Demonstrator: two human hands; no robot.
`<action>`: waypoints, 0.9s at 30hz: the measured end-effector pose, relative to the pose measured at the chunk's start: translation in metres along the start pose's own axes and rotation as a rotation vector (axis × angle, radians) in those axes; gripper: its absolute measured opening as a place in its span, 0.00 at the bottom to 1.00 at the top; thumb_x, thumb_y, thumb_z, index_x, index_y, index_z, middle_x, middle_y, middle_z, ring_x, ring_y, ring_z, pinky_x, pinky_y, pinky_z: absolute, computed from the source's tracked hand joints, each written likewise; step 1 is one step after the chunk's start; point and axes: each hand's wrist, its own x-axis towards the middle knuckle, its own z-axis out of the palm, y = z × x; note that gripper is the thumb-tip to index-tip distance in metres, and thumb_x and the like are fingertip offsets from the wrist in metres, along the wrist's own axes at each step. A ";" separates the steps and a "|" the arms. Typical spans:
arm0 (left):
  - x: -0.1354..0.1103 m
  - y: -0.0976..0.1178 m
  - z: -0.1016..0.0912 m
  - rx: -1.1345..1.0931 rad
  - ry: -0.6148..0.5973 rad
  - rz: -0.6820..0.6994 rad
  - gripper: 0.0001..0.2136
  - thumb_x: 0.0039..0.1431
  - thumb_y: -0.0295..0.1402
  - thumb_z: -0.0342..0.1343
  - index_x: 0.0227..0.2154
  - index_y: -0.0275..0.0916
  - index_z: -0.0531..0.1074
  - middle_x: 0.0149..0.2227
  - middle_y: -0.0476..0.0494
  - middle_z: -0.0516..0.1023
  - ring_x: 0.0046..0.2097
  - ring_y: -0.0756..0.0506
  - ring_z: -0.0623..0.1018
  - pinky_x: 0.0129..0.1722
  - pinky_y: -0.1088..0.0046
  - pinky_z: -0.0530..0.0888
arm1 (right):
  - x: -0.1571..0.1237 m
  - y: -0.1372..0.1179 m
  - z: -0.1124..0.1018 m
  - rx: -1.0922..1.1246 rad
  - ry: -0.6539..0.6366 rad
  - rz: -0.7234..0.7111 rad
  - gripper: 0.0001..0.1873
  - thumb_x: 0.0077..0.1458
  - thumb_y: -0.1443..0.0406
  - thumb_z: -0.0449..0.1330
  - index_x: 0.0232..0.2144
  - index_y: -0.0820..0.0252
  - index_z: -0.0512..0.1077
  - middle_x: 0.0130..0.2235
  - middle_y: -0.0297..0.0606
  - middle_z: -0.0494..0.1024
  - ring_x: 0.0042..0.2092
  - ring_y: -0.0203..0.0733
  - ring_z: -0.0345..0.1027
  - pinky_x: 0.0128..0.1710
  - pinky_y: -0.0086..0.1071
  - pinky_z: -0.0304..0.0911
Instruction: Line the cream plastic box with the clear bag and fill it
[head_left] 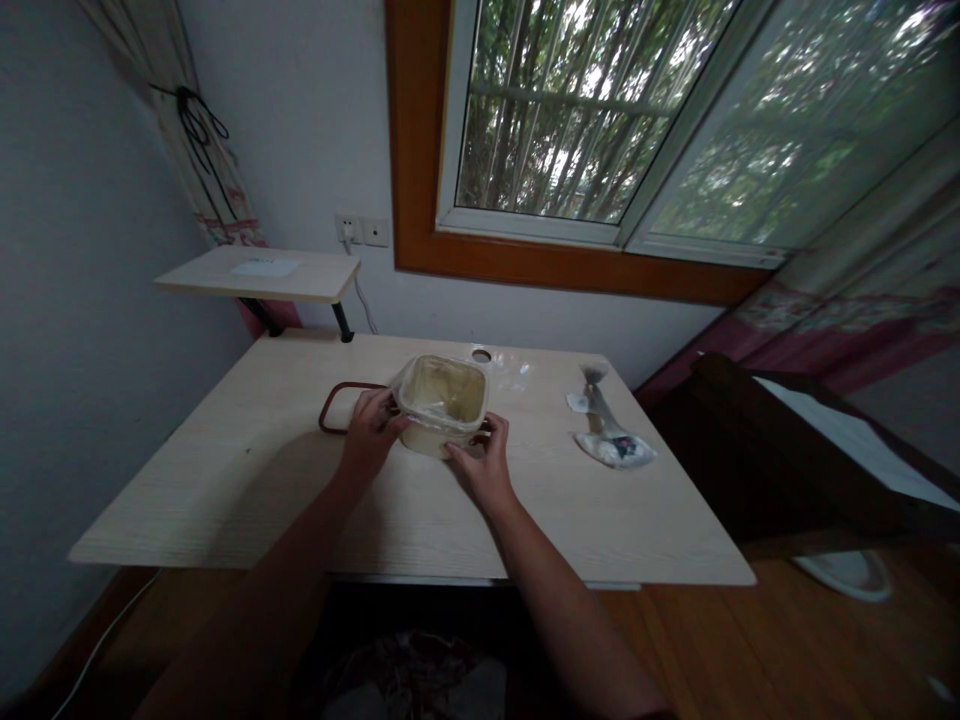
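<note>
A small pale square bin [426, 440] stands between my two hands, its open top tilted toward me. Clear plastic bag film [448, 378] lines the inside and folds out over the rim. My left hand [373, 425] grips the upper left side, thumb at the front and fingers at the edge. On the right side, my right hand [486, 462] holds the bin with its thumb on the front wall and fingers around the corner. A reddish-brown rounded square frame [325, 410] lies on the table just left, partly hidden by my left hand.
On the light wooden table [225, 480], a clear plastic bag with a dark and white item [615, 447] lies at the right. A raised shelf [315, 283] with a white paper [265, 267] stands back left. A cable hole [481, 356] sits near the back edge, below the window.
</note>
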 end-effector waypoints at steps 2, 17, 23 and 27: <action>-0.002 0.000 0.000 -0.027 0.024 -0.005 0.26 0.56 0.47 0.66 0.55 0.43 0.74 0.52 0.40 0.71 0.51 0.42 0.78 0.51 0.64 0.80 | 0.000 0.000 0.000 -0.005 -0.004 -0.002 0.36 0.52 0.54 0.72 0.57 0.53 0.61 0.55 0.44 0.62 0.50 0.48 0.65 0.45 0.42 0.70; -0.004 0.016 -0.019 0.062 -0.094 0.138 0.17 0.56 0.45 0.68 0.46 0.45 0.77 0.57 0.38 0.65 0.57 0.40 0.74 0.51 0.60 0.80 | 0.002 -0.006 -0.002 -0.035 -0.062 -0.019 0.36 0.53 0.52 0.71 0.58 0.54 0.63 0.55 0.46 0.63 0.55 0.52 0.62 0.50 0.46 0.69; -0.002 0.034 -0.025 0.097 -0.198 0.220 0.10 0.62 0.42 0.64 0.42 0.44 0.78 0.51 0.39 0.72 0.56 0.41 0.74 0.46 0.65 0.80 | 0.002 -0.003 -0.002 -0.003 -0.067 -0.031 0.30 0.61 0.53 0.65 0.61 0.53 0.62 0.57 0.45 0.65 0.57 0.51 0.63 0.56 0.50 0.66; -0.001 0.042 -0.022 0.242 -0.199 0.304 0.08 0.64 0.39 0.61 0.43 0.45 0.79 0.53 0.38 0.72 0.55 0.41 0.74 0.50 0.61 0.78 | 0.002 -0.001 -0.003 0.010 -0.040 -0.010 0.32 0.65 0.53 0.61 0.65 0.52 0.58 0.59 0.47 0.65 0.58 0.51 0.63 0.58 0.51 0.65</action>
